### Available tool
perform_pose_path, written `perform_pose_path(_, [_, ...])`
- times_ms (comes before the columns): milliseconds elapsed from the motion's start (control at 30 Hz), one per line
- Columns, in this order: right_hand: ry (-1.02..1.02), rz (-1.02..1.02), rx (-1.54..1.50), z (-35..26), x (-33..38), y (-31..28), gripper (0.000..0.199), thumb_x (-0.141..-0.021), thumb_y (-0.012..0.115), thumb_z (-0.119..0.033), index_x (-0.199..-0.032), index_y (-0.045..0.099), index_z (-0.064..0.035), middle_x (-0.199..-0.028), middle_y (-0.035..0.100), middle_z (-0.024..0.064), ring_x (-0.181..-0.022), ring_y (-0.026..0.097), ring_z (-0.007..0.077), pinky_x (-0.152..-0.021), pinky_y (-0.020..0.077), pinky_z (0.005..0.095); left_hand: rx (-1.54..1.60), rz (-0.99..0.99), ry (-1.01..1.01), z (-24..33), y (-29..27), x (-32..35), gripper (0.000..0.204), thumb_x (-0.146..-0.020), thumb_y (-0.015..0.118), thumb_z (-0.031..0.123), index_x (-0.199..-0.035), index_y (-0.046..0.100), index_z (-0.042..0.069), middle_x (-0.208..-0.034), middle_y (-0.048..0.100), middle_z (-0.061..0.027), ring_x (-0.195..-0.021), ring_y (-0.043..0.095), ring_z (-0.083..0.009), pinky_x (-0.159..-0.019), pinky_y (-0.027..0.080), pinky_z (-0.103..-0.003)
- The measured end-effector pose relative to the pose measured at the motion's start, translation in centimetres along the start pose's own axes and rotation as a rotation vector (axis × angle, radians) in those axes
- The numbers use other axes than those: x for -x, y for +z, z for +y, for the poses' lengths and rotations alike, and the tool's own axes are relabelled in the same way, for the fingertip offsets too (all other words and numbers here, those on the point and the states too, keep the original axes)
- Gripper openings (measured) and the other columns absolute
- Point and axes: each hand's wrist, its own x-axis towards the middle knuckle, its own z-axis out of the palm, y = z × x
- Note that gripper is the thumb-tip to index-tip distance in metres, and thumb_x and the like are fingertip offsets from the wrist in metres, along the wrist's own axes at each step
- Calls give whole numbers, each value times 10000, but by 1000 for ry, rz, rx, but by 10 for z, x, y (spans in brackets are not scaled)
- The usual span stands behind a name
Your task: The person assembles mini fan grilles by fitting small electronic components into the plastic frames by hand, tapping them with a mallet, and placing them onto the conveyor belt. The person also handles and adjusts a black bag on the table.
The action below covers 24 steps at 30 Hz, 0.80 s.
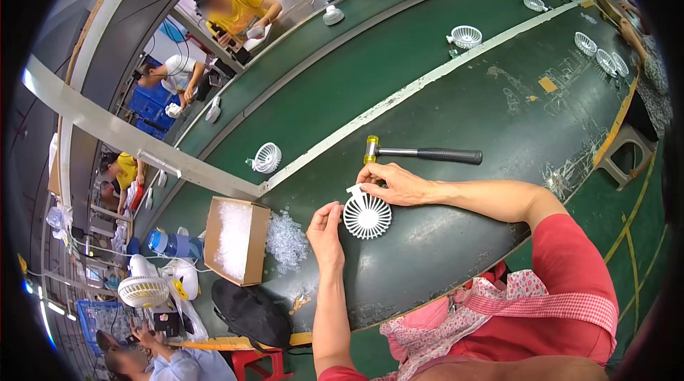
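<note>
A round white fan grille (368, 216) with radiating slats and a short neck lies in front of me on the dark table. My right hand (396, 185) is closed on its neck, thumb and fingers at the upper edge. Just left of the grille is my left hand (327, 235), its fingertips pinched together; whatever they hold, if anything, is too small to make out. Beyond my right hand lies a hammer (427, 153) with a yellow head and black grip. A loose pile of small clear plastic pieces (286, 240) spreads left of my left hand.
An open cardboard box (254, 244) holds more clear pieces. Near it are a black bag (251, 313), a blue bottle (174, 244) and a white fan (142, 288). Past a pale rail (399, 111), a green conveyor (356, 92) carries fan grilles (267, 158). Several people work around it.
</note>
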Motion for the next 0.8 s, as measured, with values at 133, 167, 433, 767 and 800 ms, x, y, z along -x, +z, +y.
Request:
perform_pose_path(133, [-7, -43, -67, -3, 7, 6, 193, -958, 627, -126, -1070, 593, 28, -884, 702, 132, -818, 687, 206, -728, 534, 351, 239, 45, -55, 0, 10, 9, 146, -965, 658, 101, -1067, 643, -3, -959, 694, -61, -847, 624, -97, -787, 494, -237])
perform_pose_path(167, [-10, -58, -60, -6, 6, 9, 188, -963, 628, -116, -1079, 594, 28, -880, 700, 118, -817, 681, 177, -727, 537, 327, 260, 39, -56, 1, 8, 8, 173, -966, 660, 118, -1084, 642, -8, -969, 697, -67, -869, 630, -105, -801, 495, -242])
perform_pose_path(433, [37, -45, -93, -6, 7, 14, 203, -966, 632, -113, -1088, 602, 47, -946, 701, 119, -890, 690, 170, -815, 557, 314, 252, 16, -80, 6, 22, 12, 214, -955, 667, 93, -1138, 680, -15, -1008, 719, -69, -877, 651, -97, -789, 525, -233])
perform_pose_path(767, [26, -60, -71, -2, 3, 14, 192, -963, 632, -98, -1088, 605, 45, -944, 700, 98, -871, 676, 145, -798, 549, 297, 282, 37, -52, 1, 21, 7, 231, -962, 659, 88, -1155, 673, -38, -1052, 732, -113, -917, 669, -119, -843, 538, -252])
perform_pose_path(800, [25, -60, -70, -1, 1, 14, 193, -963, 634, -101, -1087, 605, 45, -944, 701, 98, -869, 677, 146, -796, 548, 295, 296, 32, -29, 1, 20, 6, 233, -964, 658, 99, -1152, 674, -38, -1052, 733, -116, -908, 666, -118, -840, 533, -249])
